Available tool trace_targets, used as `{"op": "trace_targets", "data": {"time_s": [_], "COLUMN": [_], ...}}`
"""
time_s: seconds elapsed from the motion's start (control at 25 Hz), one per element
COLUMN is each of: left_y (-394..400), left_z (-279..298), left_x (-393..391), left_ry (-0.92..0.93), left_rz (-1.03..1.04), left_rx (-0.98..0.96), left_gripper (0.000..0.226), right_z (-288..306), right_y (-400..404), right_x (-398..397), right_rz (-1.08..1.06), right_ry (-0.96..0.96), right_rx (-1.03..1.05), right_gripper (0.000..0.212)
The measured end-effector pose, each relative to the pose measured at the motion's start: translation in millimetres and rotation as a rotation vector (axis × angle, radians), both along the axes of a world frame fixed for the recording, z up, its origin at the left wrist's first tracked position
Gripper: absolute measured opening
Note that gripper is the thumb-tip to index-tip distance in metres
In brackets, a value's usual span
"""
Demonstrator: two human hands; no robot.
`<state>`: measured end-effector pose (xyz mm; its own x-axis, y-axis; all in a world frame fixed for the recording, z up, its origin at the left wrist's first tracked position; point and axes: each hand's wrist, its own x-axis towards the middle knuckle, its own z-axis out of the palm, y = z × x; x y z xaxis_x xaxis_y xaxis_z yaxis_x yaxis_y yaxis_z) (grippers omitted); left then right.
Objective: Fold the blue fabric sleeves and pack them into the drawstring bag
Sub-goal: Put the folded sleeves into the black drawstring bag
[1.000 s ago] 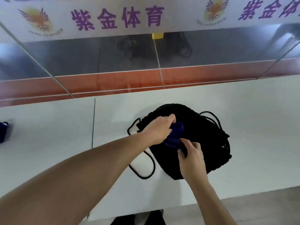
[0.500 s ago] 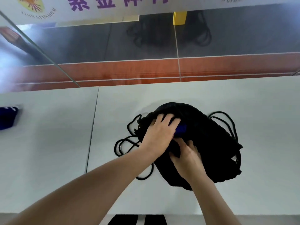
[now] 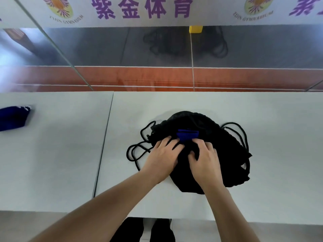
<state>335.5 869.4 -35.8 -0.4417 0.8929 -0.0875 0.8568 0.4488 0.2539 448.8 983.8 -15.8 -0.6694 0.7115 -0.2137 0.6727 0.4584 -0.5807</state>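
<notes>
A black drawstring bag (image 3: pixel 227 154) lies crumpled on the white table (image 3: pixel 70 163), its black cords (image 3: pixel 138 151) looped to the left. A folded blue sleeve (image 3: pixel 187 135) shows in the bag's mouth, half sunk in the black cloth. My left hand (image 3: pixel 162 158) and my right hand (image 3: pixel 204 161) lie side by side on the near lip of the bag, fingers pinching its black fabric just below the sleeve. A second blue sleeve (image 3: pixel 13 117) rests at the far left of the table.
The table is made of two white tops with a seam (image 3: pixel 104 145) between them. Beyond its far edge runs a glass wall with an orange strip and a banner with purple letters (image 3: pixel 143 7). My legs show under the near edge.
My left hand has come off the blue sleeve and moved to the bag's near lip beside my right hand. More of the sleeve now shows in the bag's mouth.
</notes>
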Motion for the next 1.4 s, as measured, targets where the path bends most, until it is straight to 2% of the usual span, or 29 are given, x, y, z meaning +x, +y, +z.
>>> {"op": "trace_targets", "data": {"time_s": [0.12, 0.28, 0.44, 0.72, 1.08, 1.4], "left_y": [-30, -83, -139, -290, -486, -554], "left_z": [39, 85, 128, 170, 186, 156], "left_x": [5, 0, -18, -69, -149, -232], "left_ry": [-0.035, -0.062, -0.011, 0.057, 0.098, 0.034], "left_rz": [0.107, 0.277, 0.412, 0.612, 0.75, 0.803], "left_rx": [0.098, 0.201, 0.284, 0.345, 0.353, 0.337], "left_gripper": [0.035, 0.034, 0.033, 0.034, 0.034, 0.033], "right_z": [21, 56, 93, 135, 142, 113], "right_y": [-19, -54, -96, -236, -439, -497], "right_x": [-6, -23, -56, -137, -239, -326], "right_rz": [0.051, 0.159, 0.268, 0.426, 0.516, 0.555], "right_ry": [0.051, 0.128, 0.22, 0.278, 0.285, 0.198], "right_rx": [0.067, 0.108, 0.127, 0.13, 0.121, 0.114], "right_gripper": [0.041, 0.041, 0.041, 0.043, 0.044, 0.045]}}
